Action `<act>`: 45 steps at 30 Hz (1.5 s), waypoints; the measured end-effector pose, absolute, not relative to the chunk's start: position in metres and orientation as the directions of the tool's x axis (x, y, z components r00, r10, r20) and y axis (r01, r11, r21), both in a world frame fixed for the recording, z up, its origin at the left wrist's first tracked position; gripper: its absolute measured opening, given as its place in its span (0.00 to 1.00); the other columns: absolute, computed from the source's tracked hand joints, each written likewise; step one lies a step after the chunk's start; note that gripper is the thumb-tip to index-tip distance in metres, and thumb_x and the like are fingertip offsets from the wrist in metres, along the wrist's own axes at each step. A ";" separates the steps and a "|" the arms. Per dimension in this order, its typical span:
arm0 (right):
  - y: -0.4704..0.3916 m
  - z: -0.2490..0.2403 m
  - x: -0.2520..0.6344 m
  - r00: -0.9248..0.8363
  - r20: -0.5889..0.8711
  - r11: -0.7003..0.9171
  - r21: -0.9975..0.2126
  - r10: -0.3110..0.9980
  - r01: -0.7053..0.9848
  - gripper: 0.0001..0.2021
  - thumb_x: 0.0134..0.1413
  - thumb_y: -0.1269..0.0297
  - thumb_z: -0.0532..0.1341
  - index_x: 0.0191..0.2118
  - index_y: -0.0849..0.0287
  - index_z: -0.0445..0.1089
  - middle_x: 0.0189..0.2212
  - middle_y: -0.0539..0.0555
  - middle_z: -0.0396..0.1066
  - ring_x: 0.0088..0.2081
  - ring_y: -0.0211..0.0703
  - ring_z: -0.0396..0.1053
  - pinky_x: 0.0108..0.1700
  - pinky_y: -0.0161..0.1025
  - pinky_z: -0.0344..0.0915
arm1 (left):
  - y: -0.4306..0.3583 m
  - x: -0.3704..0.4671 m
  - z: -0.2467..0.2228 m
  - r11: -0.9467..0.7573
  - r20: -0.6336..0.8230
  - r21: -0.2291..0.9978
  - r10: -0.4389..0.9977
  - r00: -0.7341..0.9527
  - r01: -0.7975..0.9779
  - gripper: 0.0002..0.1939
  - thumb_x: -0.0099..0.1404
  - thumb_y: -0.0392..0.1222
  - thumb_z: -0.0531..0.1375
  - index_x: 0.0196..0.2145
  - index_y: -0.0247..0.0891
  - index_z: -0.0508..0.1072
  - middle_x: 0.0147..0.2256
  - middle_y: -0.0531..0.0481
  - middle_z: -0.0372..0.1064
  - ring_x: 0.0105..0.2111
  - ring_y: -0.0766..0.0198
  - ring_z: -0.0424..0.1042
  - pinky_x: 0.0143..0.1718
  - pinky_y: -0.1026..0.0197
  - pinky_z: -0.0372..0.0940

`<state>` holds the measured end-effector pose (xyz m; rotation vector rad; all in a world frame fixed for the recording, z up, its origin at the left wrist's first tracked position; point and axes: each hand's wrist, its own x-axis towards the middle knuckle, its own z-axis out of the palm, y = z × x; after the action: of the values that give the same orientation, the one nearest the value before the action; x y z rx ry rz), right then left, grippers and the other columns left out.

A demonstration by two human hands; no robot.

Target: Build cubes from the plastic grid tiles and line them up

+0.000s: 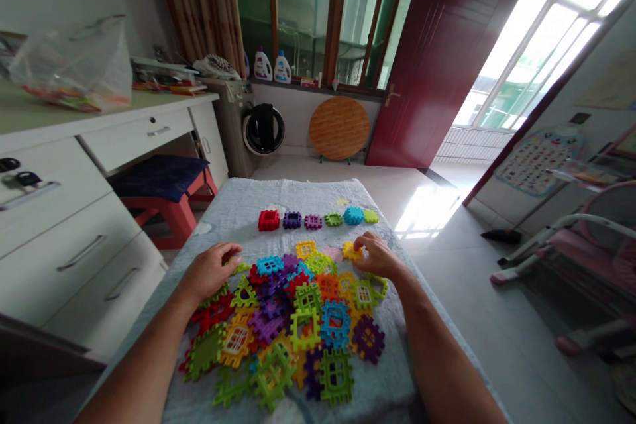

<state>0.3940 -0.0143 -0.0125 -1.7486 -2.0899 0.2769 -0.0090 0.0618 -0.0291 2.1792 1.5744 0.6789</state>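
Observation:
A heap of colourful plastic interlocking building blocks point(305, 326) covers the middle of the cloth-covered table point(397, 371). At the heap's far right edge, my right hand point(378, 257) pinches a yellow building block point(352, 251). My left hand point(211, 273) rests by the heap's left edge, fingers slightly bent and apart, close to a small green block point(242, 267). Beyond the heap runs a row of blocks: a red stack point(269, 220), a dark purple one point(292, 219), a lighter purple one point(313, 221), then a green one point(333, 219), a blue one point(354, 215) and a yellow-green one point(370, 216).
To the left stand a white desk point(144, 132) bearing a plastic bag point(79, 66), and a red stool point(173, 218) with a dark cushion. A washing machine point(233, 119), a round wooden tabletop point(339, 129) and a red door point(437, 59) are ahead. A pink chair point(591, 245) sits right.

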 end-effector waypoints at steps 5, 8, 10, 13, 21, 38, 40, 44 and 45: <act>-0.016 -0.010 0.394 -0.147 0.182 0.206 -0.368 0.972 0.907 0.12 0.38 0.66 0.67 0.33 0.58 0.68 0.36 0.53 0.63 0.40 0.44 0.61 0.46 0.43 0.58 | 0.063 -0.010 -0.031 -0.314 0.176 0.559 0.949 0.260 0.767 0.19 0.54 0.53 0.54 0.37 0.40 0.74 0.40 0.48 0.76 0.39 0.57 0.74 0.44 0.61 0.66; -0.015 -0.012 0.394 -0.150 0.197 0.214 -0.361 0.969 0.908 0.17 0.38 0.65 0.67 0.38 0.59 0.67 0.37 0.54 0.63 0.40 0.45 0.60 0.46 0.44 0.58 | 0.063 -0.010 -0.030 -0.318 0.180 0.562 0.948 0.263 0.764 0.19 0.54 0.53 0.54 0.37 0.40 0.73 0.40 0.48 0.76 0.39 0.57 0.74 0.45 0.61 0.66; -0.014 -0.014 0.393 -0.152 0.195 0.215 -0.358 0.969 0.909 0.18 0.38 0.65 0.67 0.40 0.58 0.67 0.37 0.54 0.62 0.40 0.45 0.60 0.46 0.44 0.58 | 0.063 -0.010 -0.030 -0.316 0.178 0.563 0.949 0.261 0.764 0.18 0.54 0.53 0.54 0.37 0.40 0.73 0.40 0.48 0.76 0.40 0.57 0.74 0.45 0.60 0.66; -0.012 -0.017 0.393 -0.132 0.183 0.189 -0.349 0.974 0.918 0.19 0.38 0.65 0.67 0.41 0.58 0.68 0.37 0.54 0.61 0.41 0.46 0.59 0.47 0.44 0.58 | 0.062 -0.010 -0.030 -0.308 0.163 0.565 0.951 0.262 0.766 0.18 0.54 0.53 0.55 0.38 0.40 0.73 0.41 0.47 0.76 0.40 0.56 0.74 0.46 0.60 0.66; -0.006 -0.024 0.397 -0.084 0.205 0.159 -0.382 0.975 0.911 0.19 0.37 0.66 0.66 0.40 0.57 0.67 0.39 0.54 0.62 0.43 0.49 0.60 0.47 0.45 0.57 | 0.062 -0.010 -0.028 -0.302 0.156 0.571 0.953 0.260 0.763 0.19 0.54 0.53 0.55 0.38 0.40 0.73 0.40 0.47 0.76 0.39 0.56 0.74 0.43 0.60 0.67; -0.006 -0.012 0.370 -0.153 0.354 0.322 -0.491 0.923 0.809 0.20 0.40 0.65 0.64 0.45 0.58 0.67 0.38 0.54 0.63 0.39 0.43 0.63 0.46 0.42 0.62 | 0.018 0.083 0.031 -0.639 0.363 0.488 0.768 0.528 0.594 0.17 0.56 0.43 0.60 0.44 0.40 0.72 0.46 0.45 0.69 0.48 0.54 0.66 0.52 0.52 0.59; -0.007 -0.008 0.357 -0.190 0.392 0.386 -0.515 0.900 0.765 0.22 0.42 0.65 0.64 0.46 0.57 0.65 0.38 0.54 0.63 0.38 0.42 0.64 0.44 0.41 0.63 | 0.019 0.102 0.030 -0.692 0.344 0.462 0.716 0.608 0.554 0.19 0.54 0.40 0.61 0.45 0.40 0.71 0.47 0.44 0.68 0.48 0.54 0.66 0.52 0.53 0.59; -0.009 -0.002 0.339 -0.231 0.452 0.473 -0.549 0.861 0.689 0.27 0.41 0.66 0.65 0.50 0.57 0.60 0.37 0.53 0.65 0.36 0.41 0.65 0.41 0.40 0.64 | 0.032 0.128 0.026 -0.737 0.273 0.428 0.657 0.703 0.523 0.26 0.51 0.42 0.64 0.49 0.37 0.69 0.49 0.41 0.66 0.49 0.52 0.65 0.52 0.52 0.59; -0.010 -0.001 0.337 -0.237 0.459 0.484 -0.553 0.856 0.679 0.28 0.40 0.66 0.65 0.51 0.57 0.60 0.36 0.52 0.66 0.36 0.41 0.65 0.41 0.40 0.64 | 0.036 0.131 0.026 -0.744 0.248 0.427 0.644 0.724 0.514 0.27 0.50 0.43 0.64 0.49 0.36 0.69 0.49 0.41 0.67 0.48 0.51 0.66 0.51 0.53 0.60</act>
<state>0.3369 -0.0102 -0.0011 -1.2661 -1.9930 0.3071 0.1307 0.0355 0.0256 2.5997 0.9021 0.5517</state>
